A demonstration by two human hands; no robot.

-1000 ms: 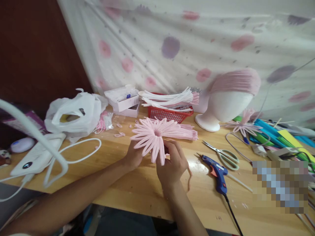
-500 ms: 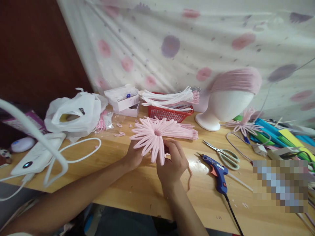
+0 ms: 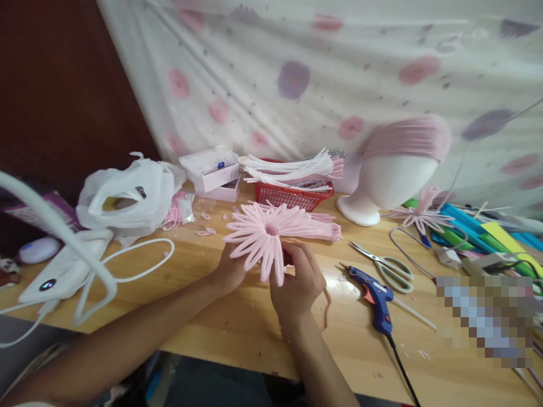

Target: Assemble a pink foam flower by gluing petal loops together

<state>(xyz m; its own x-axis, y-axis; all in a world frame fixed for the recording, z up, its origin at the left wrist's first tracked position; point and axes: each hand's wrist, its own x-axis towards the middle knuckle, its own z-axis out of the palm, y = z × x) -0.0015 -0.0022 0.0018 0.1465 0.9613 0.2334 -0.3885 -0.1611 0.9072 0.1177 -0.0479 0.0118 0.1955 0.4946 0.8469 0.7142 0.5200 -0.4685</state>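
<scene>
A pale pink flower of looped pipe cleaners (image 3: 258, 232) is held over the middle of the wooden table (image 3: 203, 339), its petals fanned around a small hollow centre. My left hand (image 3: 232, 268) grips it from beneath on the left; the petals hide most of those fingers. At the lower right of the flower, my right hand (image 3: 297, 280) is closed with bent fingers under the petals. A thin pink strand (image 3: 328, 308) hangs beside my right wrist. Just behind the flower lies a bundle of pink pipe cleaners (image 3: 324, 227).
Right of my hands lie a blue glue gun (image 3: 375, 297) and scissors (image 3: 388, 265). A red basket (image 3: 292, 195) of white pipe cleaners and a white foam head (image 3: 392, 178) stand behind. On the left are a plastic bag (image 3: 127, 198) and a white cable (image 3: 144, 240).
</scene>
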